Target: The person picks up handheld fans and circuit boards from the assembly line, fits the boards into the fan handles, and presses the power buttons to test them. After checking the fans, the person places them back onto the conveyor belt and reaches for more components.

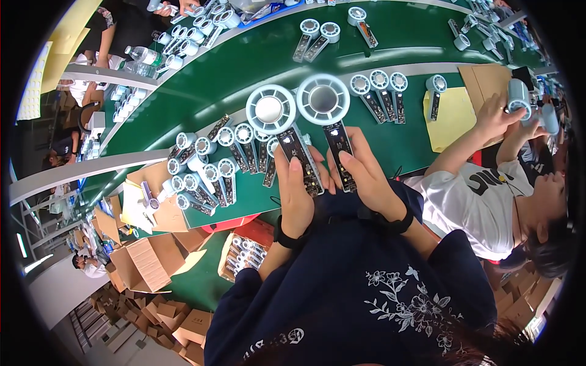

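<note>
Head view: left hand (297, 201) gripping handle of left fan (289, 139), right hand (371, 180) gripping handle of right fan (332, 131); both fans left of yellow sheet (459, 121). Likely light, stiff; exposed circuit boards (309, 169) probably fragile. Grip handle edges.

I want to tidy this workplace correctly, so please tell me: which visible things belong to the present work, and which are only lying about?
Seemingly in the work:
- pale-blue fan in left hand
- second fan in right hand
- similar fans on the green table

Probably just lying about:
- clear bottles
- open cardboard box
</note>
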The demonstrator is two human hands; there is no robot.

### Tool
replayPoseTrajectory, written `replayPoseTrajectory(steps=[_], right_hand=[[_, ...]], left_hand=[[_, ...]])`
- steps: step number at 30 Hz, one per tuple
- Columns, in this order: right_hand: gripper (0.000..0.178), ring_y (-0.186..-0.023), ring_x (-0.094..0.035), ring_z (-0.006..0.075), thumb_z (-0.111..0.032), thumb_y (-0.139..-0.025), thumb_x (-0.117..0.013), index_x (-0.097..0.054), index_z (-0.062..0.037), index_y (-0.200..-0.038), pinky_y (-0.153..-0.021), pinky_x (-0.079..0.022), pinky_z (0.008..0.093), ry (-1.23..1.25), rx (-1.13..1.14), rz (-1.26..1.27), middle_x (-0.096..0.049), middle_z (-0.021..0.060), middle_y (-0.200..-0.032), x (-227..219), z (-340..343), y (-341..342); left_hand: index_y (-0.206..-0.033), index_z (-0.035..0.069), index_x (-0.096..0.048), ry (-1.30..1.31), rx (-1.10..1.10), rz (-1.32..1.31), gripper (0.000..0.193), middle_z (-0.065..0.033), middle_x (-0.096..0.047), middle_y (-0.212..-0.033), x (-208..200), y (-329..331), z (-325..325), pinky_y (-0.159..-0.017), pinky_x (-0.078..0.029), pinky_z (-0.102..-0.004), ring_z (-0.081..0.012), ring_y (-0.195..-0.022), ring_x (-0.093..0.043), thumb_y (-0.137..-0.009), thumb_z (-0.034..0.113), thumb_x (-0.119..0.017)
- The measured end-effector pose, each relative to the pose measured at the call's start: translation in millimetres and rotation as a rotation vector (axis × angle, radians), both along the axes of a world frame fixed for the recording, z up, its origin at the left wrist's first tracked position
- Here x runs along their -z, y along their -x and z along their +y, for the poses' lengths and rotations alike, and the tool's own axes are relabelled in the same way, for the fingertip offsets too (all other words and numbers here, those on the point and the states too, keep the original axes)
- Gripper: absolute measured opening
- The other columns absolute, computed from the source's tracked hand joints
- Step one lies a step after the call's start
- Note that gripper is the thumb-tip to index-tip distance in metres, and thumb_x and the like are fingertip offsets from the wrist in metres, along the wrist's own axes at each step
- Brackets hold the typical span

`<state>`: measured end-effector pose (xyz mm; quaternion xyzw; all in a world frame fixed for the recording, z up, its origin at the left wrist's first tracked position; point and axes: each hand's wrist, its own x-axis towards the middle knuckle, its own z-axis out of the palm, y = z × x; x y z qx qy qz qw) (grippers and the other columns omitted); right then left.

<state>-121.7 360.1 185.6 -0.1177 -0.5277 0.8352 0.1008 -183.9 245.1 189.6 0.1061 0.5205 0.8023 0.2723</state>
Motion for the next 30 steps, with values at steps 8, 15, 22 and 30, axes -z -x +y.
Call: replayPoseTrajectory(steps=[8, 15, 22, 30], right_hand=[[0.030, -0.060, -0.048, 0.0120, -0.012, -0.095, -0.035, -0.032, 0.0023, -0.121, -0.057, -0.045, 0.0262, -0.012, -0.004, -0.012, -0.049, 0.0095, -0.083, 2.6, -0.4, -1.0], [0.031, -0.060, -0.047, 0.0105, -0.014, -0.095, -0.034, -0.033, 0.0024, -0.121, -0.058, -0.042, 0.0240, -0.087, -0.012, -0.003, -0.050, 0.0092, -0.085, 7.4, 0.4, -3.2], [0.031, -0.060, -0.047, 0.0098, -0.015, -0.095, -0.034, -0.034, 0.0016, -0.121, -0.058, -0.041, 0.0230, -0.064, -0.015, -0.035, -0.050, 0.0086, -0.086, 4.9, 0.7, -5.0], [0.028, -0.060, -0.047, 0.0095, -0.016, -0.096, -0.034, -0.035, 0.0010, -0.119, -0.058, -0.041, 0.0231, -0.048, -0.010, -0.018, -0.050, 0.0081, -0.086, 5.8, -0.7, -5.4]], left_hand=[[-0.127, 0.002, -0.024, -0.039, 0.045, -0.007, 0.035, -0.0130, -0.047, -0.102, 2.8, -0.6, -6.5, -0.052, -0.048, -0.0296, -0.0169, -0.065, -0.053, -0.100, 0.023, -0.031], [-0.128, 0.002, -0.024, -0.039, 0.048, 0.014, 0.036, -0.0126, -0.047, -0.103, 2.0, -2.4, -7.5, -0.052, -0.047, -0.0284, -0.0158, -0.065, -0.053, -0.100, 0.024, -0.031], [-0.127, 0.002, -0.025, -0.033, 0.052, 0.001, 0.035, -0.0128, -0.047, -0.103, 2.5, -2.8, -9.4, -0.051, -0.047, -0.0275, -0.0156, -0.065, -0.053, -0.100, 0.023, -0.031], [-0.127, 0.001, -0.025, 0.036, 0.060, 0.071, 0.034, -0.0130, -0.047, -0.103, 3.5, -2.4, -8.2, -0.051, -0.047, -0.0275, -0.0152, -0.065, -0.053, -0.100, 0.023, -0.030]])
